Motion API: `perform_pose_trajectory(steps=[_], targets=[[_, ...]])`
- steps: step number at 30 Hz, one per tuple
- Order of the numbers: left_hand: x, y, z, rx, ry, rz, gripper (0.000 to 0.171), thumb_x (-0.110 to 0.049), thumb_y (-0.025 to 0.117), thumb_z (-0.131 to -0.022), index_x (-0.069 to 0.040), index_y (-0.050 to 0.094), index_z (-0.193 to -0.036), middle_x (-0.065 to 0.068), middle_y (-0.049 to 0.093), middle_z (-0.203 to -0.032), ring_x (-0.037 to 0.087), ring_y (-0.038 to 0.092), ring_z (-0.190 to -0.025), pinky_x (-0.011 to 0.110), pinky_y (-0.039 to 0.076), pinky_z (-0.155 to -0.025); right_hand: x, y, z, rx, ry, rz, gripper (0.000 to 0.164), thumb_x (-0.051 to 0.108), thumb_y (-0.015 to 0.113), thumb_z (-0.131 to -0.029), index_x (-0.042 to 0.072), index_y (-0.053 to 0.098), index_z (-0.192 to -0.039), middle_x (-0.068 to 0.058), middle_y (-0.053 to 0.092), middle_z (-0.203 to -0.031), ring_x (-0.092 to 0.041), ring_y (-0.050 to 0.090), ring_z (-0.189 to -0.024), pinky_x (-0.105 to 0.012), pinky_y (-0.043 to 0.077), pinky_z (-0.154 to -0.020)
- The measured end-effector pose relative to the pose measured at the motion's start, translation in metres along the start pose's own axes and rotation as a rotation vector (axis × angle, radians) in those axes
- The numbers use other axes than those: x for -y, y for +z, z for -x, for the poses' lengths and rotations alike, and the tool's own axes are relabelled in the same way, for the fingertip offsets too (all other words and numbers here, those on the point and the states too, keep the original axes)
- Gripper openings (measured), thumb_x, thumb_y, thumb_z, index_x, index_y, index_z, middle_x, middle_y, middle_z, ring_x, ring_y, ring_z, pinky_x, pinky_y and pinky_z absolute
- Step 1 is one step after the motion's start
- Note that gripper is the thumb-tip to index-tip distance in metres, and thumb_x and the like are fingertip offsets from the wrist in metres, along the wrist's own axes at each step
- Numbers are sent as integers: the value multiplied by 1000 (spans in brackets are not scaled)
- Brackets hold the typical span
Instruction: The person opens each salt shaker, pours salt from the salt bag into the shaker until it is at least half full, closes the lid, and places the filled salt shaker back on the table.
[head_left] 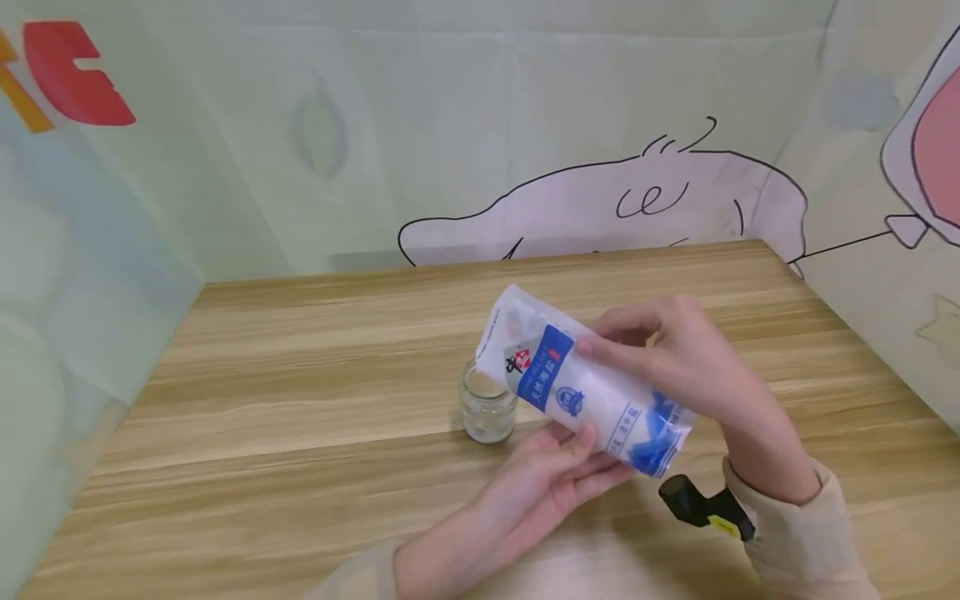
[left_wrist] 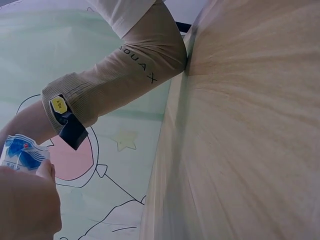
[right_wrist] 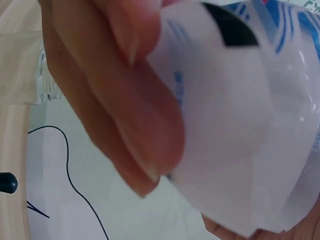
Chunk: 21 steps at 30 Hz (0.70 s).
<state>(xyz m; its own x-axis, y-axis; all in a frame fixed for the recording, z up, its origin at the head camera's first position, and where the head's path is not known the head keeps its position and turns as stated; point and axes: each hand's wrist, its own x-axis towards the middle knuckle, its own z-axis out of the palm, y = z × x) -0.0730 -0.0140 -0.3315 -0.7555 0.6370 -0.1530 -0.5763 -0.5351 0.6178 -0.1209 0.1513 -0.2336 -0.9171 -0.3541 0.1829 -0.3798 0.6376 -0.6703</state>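
Observation:
A white and blue bag of sea salt [head_left: 592,392] is held at a slant above the table, its upper end down to the left over a small glass jar [head_left: 487,408]. My left hand [head_left: 540,475] supports the bag from below, thumb on its front face. On the upper right side, my right hand [head_left: 660,354] pinches the bag between thumb and fingers. Clear and lidless, the jar stands upright, its rim partly covered by the bag in the head view. The right wrist view shows the fingers [right_wrist: 145,125] against the bag's back.
The wood-grain table [head_left: 285,400] runs back to a pale cloth wall [head_left: 360,150] with cartoon drawings. A black wrist device [head_left: 705,504] is strapped at the right sleeve [head_left: 802,533], low over the table.

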Motion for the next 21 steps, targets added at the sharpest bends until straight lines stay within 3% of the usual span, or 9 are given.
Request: perform_pose_trajectory(steps=[21], targets=[[1,3,-4,-1,-9,-12,50,-14,49,-99,-1,32,-144,24,46,-143,39,42,-136,39,41,-111,-4,1,-3,34,-21,31,17,27,68,-89,13,76,-92,1,71,-71,-10,58,-55,-24,49,-48]])
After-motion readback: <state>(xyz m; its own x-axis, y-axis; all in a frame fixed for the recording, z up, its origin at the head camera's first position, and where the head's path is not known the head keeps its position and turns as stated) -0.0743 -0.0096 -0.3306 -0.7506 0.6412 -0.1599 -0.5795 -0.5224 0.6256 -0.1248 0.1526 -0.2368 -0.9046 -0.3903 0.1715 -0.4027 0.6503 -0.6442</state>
